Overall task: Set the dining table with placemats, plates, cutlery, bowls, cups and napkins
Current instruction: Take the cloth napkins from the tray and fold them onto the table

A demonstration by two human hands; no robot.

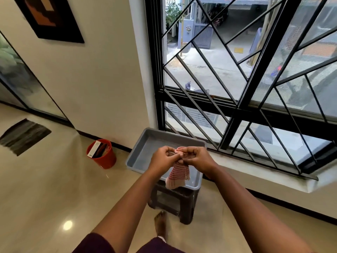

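A single head-worn camera looks forward and steeply down from standing height, with both forearms reaching away from the bottom edge. It faces a barred window (246,79) and the wall corner to its left. A grey tray (138,152) on a dark stool (175,203) sits near, about centre frame. The wide lens bends straight lines, so the far left floor is perhaps distorted.
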